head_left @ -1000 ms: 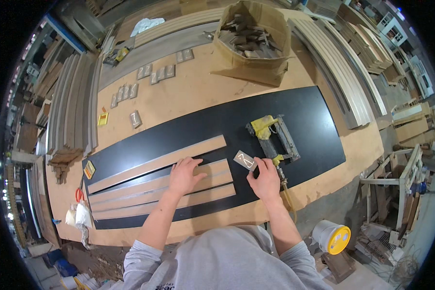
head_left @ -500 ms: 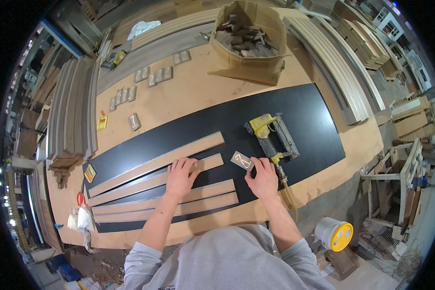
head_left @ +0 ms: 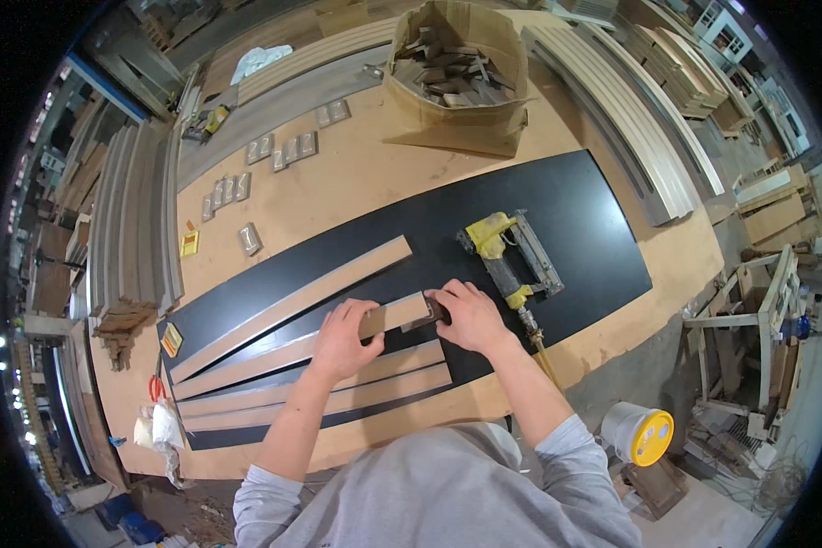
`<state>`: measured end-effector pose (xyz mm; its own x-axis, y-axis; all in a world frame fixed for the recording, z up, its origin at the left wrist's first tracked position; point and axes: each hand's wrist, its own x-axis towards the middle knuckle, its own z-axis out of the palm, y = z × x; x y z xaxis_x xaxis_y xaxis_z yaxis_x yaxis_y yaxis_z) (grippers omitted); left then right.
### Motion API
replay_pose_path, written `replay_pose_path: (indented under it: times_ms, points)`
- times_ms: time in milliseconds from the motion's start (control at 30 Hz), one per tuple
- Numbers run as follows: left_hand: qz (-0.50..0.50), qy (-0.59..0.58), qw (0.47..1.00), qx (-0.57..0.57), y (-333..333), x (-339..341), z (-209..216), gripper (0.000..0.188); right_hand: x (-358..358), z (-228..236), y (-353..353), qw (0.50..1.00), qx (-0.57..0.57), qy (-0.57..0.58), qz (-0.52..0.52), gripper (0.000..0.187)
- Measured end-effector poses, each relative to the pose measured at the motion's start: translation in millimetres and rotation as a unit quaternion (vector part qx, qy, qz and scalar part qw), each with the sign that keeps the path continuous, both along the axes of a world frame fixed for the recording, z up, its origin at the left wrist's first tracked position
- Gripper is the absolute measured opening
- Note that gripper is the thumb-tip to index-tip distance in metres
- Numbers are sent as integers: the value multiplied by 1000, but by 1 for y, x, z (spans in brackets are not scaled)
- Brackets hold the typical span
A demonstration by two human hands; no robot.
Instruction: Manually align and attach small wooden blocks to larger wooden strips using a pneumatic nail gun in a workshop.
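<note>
My left hand (head_left: 345, 340) grips a long tan wooden strip (head_left: 395, 315) near its right end, fingers over the far edge and thumb on the near side. At that end, my right hand (head_left: 470, 317) pinches a small wooden block (head_left: 417, 323) against the strip, partly under it; fingers and strip hide much of the block. Another strip (head_left: 292, 306) lies just beyond, at a slight angle. Two more strips (head_left: 388, 377) lie side by side nearer to me. A yellow-and-grey nail gun (head_left: 511, 256) with a hose rests right of my right hand.
Under the strips is a black panel (head_left: 575, 215) on a tan worktable (head_left: 356, 192). Several small blocks (head_left: 249, 239) with glue squiggles sit at the far left. A cardboard box (head_left: 457, 126) of offcuts stands at the back. Stacked boards flank both sides; a bucket (head_left: 637, 434) is at lower right.
My right hand has moved left with the glue-marked block, bringing it to the strip's end. My left hand has shifted slightly right, and the strip's right end now sits between both hands.
</note>
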<state>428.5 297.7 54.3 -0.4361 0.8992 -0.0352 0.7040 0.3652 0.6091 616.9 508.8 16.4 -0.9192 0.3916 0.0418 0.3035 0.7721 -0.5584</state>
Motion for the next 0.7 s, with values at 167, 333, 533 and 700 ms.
replay_pose_path:
  times_ms: [167, 333, 533, 700]
  points:
    - [2, 13, 1000, 3, 9, 10, -15, 52, -5, -3, 14, 999, -32, -10, 32, 55]
    - [-28, 35, 999, 11, 20, 15, -26, 50, -5, 2, 25, 999, -34, 5, 32, 55]
    - [-26, 46, 998, -28, 24, 17, -33, 51, -6, -5, 30, 998, -42, 20, 44, 50]
    - [-32, 53, 997, -40, 27, 18, -31, 50, -7, -6, 34, 997, -47, 25, 49, 46]
